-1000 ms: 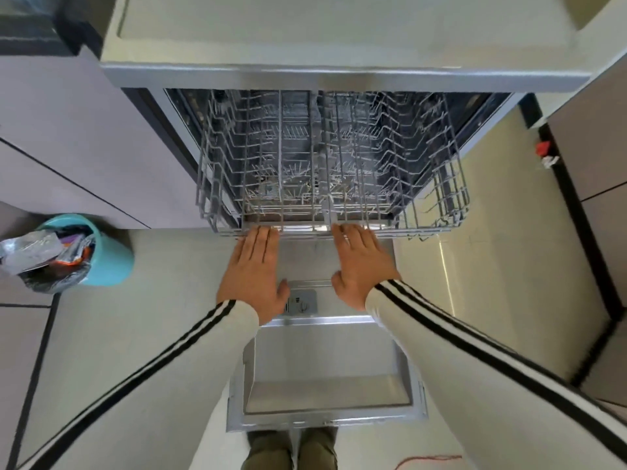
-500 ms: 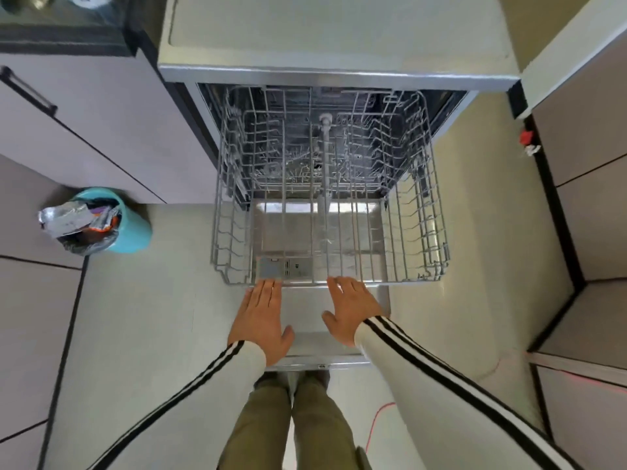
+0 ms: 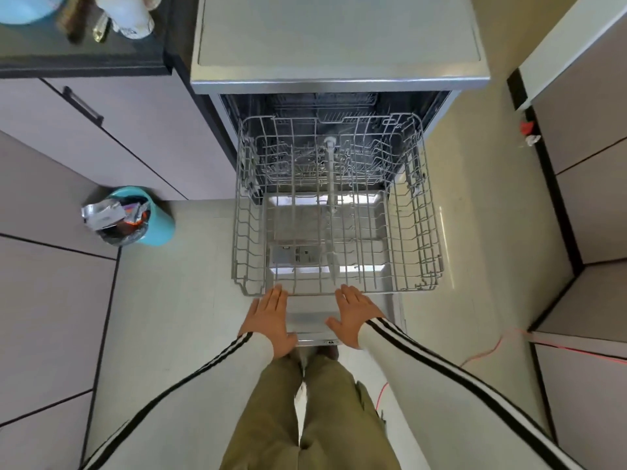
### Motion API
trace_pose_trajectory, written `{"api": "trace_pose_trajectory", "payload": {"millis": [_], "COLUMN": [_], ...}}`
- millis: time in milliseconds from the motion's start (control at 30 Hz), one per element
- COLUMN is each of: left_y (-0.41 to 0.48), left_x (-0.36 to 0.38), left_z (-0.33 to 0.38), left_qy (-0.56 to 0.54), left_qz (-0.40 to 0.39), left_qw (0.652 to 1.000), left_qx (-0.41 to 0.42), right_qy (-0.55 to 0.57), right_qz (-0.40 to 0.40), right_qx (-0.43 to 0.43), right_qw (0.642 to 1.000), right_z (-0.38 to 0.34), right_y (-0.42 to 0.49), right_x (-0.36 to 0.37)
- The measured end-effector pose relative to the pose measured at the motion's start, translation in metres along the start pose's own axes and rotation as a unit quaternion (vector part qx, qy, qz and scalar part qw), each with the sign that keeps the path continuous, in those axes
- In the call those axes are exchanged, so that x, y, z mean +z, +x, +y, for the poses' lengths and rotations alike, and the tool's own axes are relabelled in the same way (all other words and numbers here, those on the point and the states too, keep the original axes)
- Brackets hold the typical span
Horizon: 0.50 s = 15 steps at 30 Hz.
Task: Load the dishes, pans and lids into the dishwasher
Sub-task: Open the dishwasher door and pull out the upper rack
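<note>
Reaching forward, the left hand [image 3: 269, 315] and right hand [image 3: 354, 313] lie flat with straight fingers, tips at the front rim of the wire rack [image 3: 249, 232]. The rack stands out of the dishwasher [image 3: 339, 45], over its lowered door [image 3: 312, 320]. 1 teal bin [image 3: 159, 222] sits left.

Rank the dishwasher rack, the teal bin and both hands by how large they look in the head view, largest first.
1. Dishwasher rack, by far.
2. Teal bin, slightly larger than either hand, though farther from the camera.
3. Left hand and right hand: alike, so unranked.
</note>
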<state>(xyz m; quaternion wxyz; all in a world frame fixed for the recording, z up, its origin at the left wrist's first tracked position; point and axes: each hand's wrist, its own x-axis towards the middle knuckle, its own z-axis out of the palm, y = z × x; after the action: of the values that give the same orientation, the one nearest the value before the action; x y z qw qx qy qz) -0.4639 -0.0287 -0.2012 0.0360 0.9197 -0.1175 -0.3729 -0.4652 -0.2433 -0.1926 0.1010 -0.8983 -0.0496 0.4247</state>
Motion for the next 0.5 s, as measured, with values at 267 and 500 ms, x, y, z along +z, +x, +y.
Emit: {"api": "trace_pose_trajectory", "payload": {"millis": [267,500], "left_y": [-0.025,-0.037], "left_x": [-0.047,-0.075], "left_z": [-0.018,-0.089], "left_qy": [-0.027,-0.049], "left_qz": [0.112,0.138], "left_qw": [0.993,0.988], "left_qx": [-0.009,-0.041], "right_qy": [-0.033,-0.058], "right_qz": [0.065,0.092], "right_qx": [-0.016,-0.058], "right_qw": [0.997,0.992], "right_z": [-0.022,-0.109], "right_y": [-0.011,0.011], "right_x": [-0.036,-0.066]}}
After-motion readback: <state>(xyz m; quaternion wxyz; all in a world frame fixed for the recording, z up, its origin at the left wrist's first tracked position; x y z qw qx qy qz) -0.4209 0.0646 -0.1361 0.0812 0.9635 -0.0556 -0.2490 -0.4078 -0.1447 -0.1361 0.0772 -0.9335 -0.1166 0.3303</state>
